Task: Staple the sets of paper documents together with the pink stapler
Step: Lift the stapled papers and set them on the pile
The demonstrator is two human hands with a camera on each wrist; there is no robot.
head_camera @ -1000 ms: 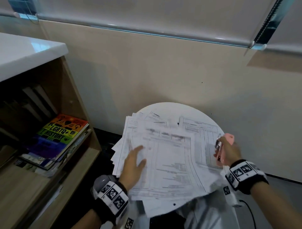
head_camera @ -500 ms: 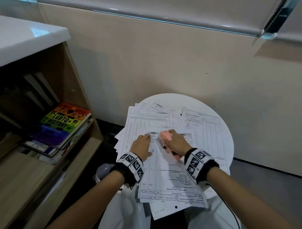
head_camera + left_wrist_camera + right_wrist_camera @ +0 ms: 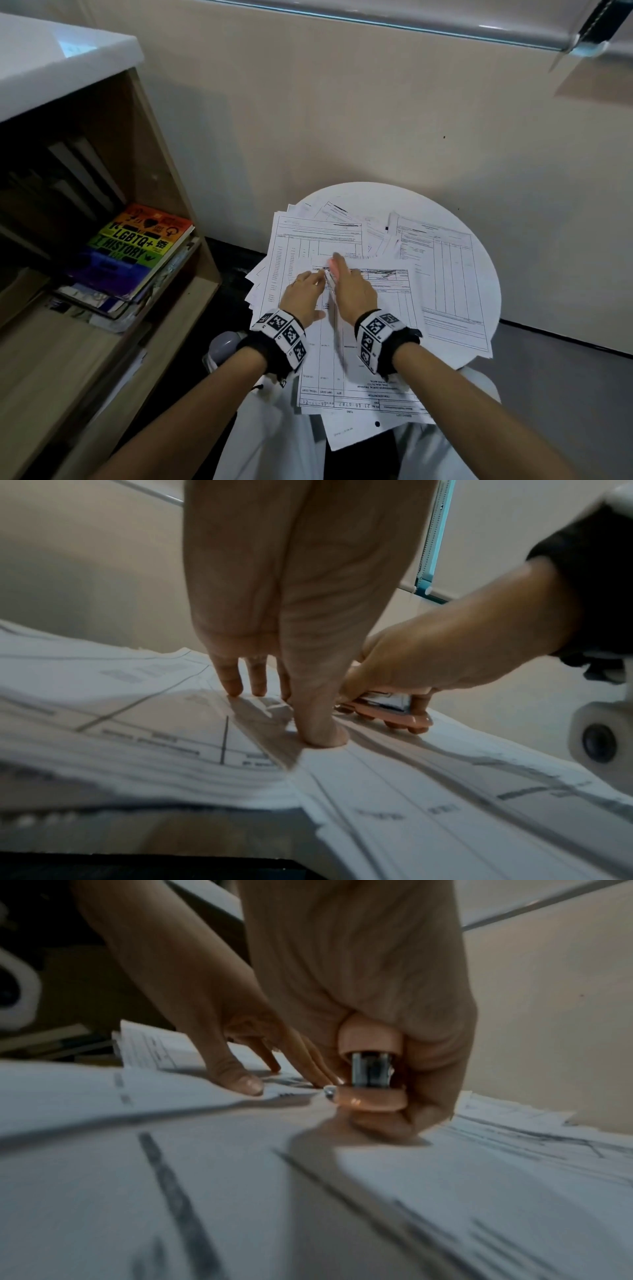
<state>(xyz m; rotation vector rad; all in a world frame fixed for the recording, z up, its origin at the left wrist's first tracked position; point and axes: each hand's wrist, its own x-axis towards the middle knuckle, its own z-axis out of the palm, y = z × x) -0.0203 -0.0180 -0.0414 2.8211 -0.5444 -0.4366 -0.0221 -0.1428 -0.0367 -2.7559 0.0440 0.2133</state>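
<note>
The pink stapler (image 3: 371,1080) is held in the curled grip of the right hand (image 3: 352,291), low over the top sheet (image 3: 363,342) of the paper documents (image 3: 442,274) heaped on the round white bench (image 3: 363,195), toward its middle. The sheet's far edge appears to be at the stapler's mouth, though blur hides this. The left hand (image 3: 305,294) is spread, fingertips (image 3: 232,688) pressed on the sheet just beside the stapler.

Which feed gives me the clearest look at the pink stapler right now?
The left wrist view: it shows the pink stapler side-on, resting on the papers, with the right hand gripping it. The right wrist view shows only its rear end, blurred. In the head view the right hand covers nearly all of it.
</note>
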